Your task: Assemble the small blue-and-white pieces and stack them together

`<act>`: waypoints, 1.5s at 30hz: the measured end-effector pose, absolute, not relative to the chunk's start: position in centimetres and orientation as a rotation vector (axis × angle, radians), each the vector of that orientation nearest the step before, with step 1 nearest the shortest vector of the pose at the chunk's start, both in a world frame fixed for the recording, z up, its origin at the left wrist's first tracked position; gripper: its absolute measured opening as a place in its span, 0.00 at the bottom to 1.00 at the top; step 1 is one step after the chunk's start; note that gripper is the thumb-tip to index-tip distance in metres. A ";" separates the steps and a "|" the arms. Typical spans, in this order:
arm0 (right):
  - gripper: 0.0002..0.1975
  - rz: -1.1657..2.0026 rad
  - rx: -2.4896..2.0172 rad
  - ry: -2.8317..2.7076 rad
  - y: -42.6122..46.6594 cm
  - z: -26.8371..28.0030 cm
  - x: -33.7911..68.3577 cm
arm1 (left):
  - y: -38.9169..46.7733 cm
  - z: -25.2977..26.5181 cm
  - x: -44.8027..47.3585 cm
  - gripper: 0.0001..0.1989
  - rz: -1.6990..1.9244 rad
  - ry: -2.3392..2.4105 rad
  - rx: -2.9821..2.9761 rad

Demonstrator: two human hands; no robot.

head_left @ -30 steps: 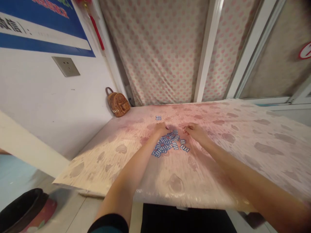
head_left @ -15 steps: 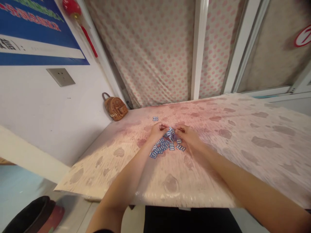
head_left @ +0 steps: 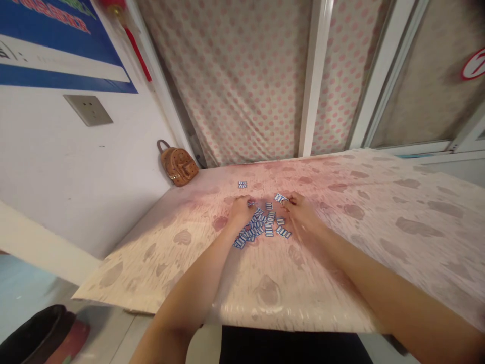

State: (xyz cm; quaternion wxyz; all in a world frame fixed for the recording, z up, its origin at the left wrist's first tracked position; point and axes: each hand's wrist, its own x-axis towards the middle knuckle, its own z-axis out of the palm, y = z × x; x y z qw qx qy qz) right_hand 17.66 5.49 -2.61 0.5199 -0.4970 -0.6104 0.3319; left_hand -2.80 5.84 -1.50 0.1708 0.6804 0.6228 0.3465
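Dotted fabric, hung as a curtain (head_left: 235, 86), is being seen behind white frame bars (head_left: 316, 76) in the head view, and a round red-rimmed sign (head_left: 475, 64) is being cut off by the right edge. On the left, a pale wall (head_left: 125, 136) is being shared by a blue-and-white poster (head_left: 94, 38), a grey socket plate (head_left: 88, 110) and a red tassel (head_left: 137, 53). Below them, a small brown bag (head_left: 179, 166) is standing at the far left corner of the table (head_left: 246, 283), whose surface is being covered by a pale, pinkish patterned cloth. On the floor at lower left, a reddish container (head_left: 78, 334) with a dark opening is being partly shown.

Near the middle of the table, a heap of blue-and-white pieces (head_left: 252, 228) is being framed by two bare hands. One striped piece (head_left: 279, 197) is being pinched at the fingertips of the right hand (head_left: 302, 210), beyond the heap's right side. The left hand (head_left: 241, 210) is being kept curled at the heap's far left edge; whether anything is being gripped there cannot be told. Several loose pieces (head_left: 283, 232) are lying on the heap's right, and a small separate cluster (head_left: 242, 184) is lying farther back, beyond the left hand.
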 end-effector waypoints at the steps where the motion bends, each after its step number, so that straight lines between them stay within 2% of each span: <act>1: 0.07 0.802 -1.195 -1.435 5.5 -2.4 17.8 | 5.9 -1.6 -2.7 0.09 0.972 1.782 1.971; 8: 0.09 0.782 -1.219 -1.373 5.9 -1.7 19.0 | 7.5 -2.0 -0.5 0.13 0.878 1.672 2.209; 17: 0.09 0.795 -1.193 -1.315 5.3 -1.1 18.6 | 9.9 -1.1 0.0 0.06 0.702 1.597 2.088; 21: 0.10 0.824 -1.155 -1.257 5.1 -0.7 18.5 | 8.6 -0.6 0.2 0.04 0.845 1.507 1.911; 26: 0.11 0.831 -1.007 -1.334 4.3 -0.3 18.1 | 5.0 0.9 -0.6 0.02 1.232 1.398 1.468; 29: 0.10 0.805 -0.916 -1.415 3.6 0.0 17.4 | 3.1 1.5 -0.8 0.05 1.350 1.256 1.248; 34: 0.09 0.734 -0.868 -1.503 3.0 0.1 16.8 | 1.9 1.6 -0.3 0.07 1.379 1.119 1.147; 45: 0.07 0.594 -0.958 -1.601 2.7 -0.1 17.0 | 1.1 2.0 0.7 0.03 1.334 1.117 1.187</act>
